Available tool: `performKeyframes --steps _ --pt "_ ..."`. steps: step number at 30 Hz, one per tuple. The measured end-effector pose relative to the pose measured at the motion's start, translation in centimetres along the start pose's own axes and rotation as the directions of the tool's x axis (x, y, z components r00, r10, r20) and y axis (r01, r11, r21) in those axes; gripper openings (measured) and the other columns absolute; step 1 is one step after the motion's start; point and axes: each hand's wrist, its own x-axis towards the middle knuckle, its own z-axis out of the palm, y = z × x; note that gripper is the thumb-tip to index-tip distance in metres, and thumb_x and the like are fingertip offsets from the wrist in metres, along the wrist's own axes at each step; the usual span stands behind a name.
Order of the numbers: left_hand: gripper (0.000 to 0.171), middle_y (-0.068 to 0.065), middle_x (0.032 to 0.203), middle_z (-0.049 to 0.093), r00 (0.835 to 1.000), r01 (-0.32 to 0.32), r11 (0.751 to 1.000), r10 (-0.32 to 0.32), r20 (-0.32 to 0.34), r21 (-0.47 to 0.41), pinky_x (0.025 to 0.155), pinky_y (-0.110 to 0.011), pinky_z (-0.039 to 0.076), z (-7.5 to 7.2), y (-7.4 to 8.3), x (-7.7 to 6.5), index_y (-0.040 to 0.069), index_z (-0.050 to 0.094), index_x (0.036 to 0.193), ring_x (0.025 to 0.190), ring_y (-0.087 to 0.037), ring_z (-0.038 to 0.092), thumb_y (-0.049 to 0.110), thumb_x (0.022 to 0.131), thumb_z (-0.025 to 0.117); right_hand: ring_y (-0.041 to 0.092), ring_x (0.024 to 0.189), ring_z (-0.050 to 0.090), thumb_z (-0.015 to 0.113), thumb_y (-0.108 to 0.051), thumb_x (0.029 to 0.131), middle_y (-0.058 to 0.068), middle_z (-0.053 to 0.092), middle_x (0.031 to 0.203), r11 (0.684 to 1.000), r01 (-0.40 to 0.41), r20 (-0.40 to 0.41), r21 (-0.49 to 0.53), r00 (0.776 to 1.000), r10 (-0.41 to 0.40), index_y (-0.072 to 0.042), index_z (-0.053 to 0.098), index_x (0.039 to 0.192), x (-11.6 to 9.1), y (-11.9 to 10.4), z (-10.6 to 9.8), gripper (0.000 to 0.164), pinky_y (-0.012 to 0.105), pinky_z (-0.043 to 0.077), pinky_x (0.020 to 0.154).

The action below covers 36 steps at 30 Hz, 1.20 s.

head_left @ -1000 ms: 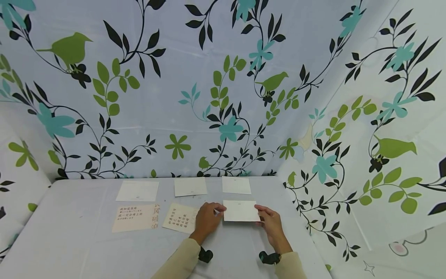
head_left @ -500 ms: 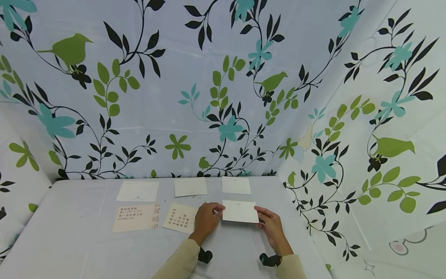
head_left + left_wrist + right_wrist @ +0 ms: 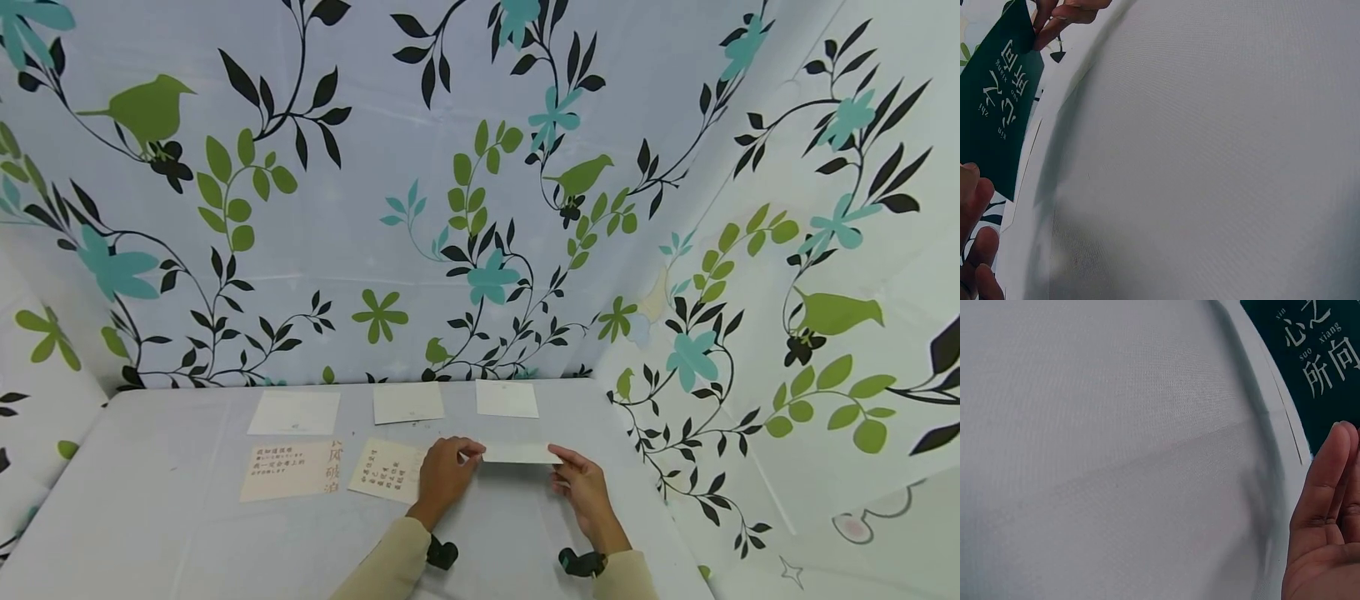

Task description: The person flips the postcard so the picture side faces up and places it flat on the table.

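Observation:
A card [image 3: 521,452] is held up off the table, tilted so only a narrow strip of its white back shows in the head view. Its dark green face, printed with white Chinese characters and pinyin, shows in the left wrist view. My left hand [image 3: 447,475] pinches the left edge between thumb and fingers. At the opposite edge my right hand [image 3: 587,492] pinches the card as well. Beside my left hand lies a cream card [image 3: 386,468] with dark handwritten-style characters, partly hidden by that hand.
A pinkish card [image 3: 288,471] with printed text lies further left. Along the back of the table [image 3: 165,517] are three white blank-looking cards: a left one [image 3: 294,412], a middle one [image 3: 408,402] and a right one [image 3: 507,398]. Patterned cloth [image 3: 360,208] hangs behind.
The held card has tipped, its near edge rising, so its white back looks much narrower than before. Both hands stay at its two ends. The cards on the table have not moved.

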Motion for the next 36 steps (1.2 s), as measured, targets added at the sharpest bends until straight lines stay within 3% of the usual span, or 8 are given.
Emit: performKeyframes --steps 5,13,26,36 --pt "0.007 0.009 0.090 0.075 1.000 0.011 1.000 -0.011 0.008 0.009 0.074 -0.026 0.044 0.2 0.2 0.0 0.022 0.082 0.098 0.082 -0.014 0.059 0.018 0.093 0.082 0.017 0.090 0.067 0.071 -0.015 0.102 0.006 0.080 0.115 1.000 -0.011 -0.026 0.022 1.000 0.012 -0.003 0.069 0.131 0.0 0.3 -0.1 0.032 0.029 0.058 0.077" --pt "0.006 0.009 0.088 0.075 1.000 0.001 1.000 -0.001 -0.008 0.002 0.074 -0.026 0.045 0.5 0.6 -0.2 0.022 0.081 0.097 0.081 -0.014 0.059 0.017 0.093 0.082 0.015 0.087 0.067 0.070 -0.016 0.102 0.004 0.081 0.109 0.999 -0.013 -0.051 0.043 0.999 0.015 -0.003 0.070 0.125 -0.1 0.4 -0.3 0.026 0.029 0.058 0.075" --pt "0.004 0.010 0.088 0.072 1.000 0.023 1.000 -0.023 0.003 -0.010 0.074 -0.025 0.043 0.5 1.3 -0.5 0.023 0.077 0.099 0.081 -0.011 0.056 0.020 0.096 0.079 0.016 0.092 0.067 0.074 -0.024 0.101 0.004 0.074 0.110 0.999 -0.034 -0.124 -0.021 0.992 0.031 -0.005 0.073 0.126 -0.6 0.7 -0.4 0.031 0.028 0.058 0.077" --pt "0.007 0.010 0.085 0.071 0.998 0.065 0.998 -0.065 0.015 -0.008 0.073 -0.026 0.044 0.8 0.9 -0.2 0.018 0.076 0.100 0.078 -0.006 0.055 0.025 0.099 0.075 0.014 0.084 0.067 0.076 -0.021 0.099 0.000 0.072 0.099 1.000 -0.023 -0.105 0.002 0.994 0.023 -0.003 0.073 0.126 -0.7 1.0 -0.2 0.032 0.027 0.058 0.073"
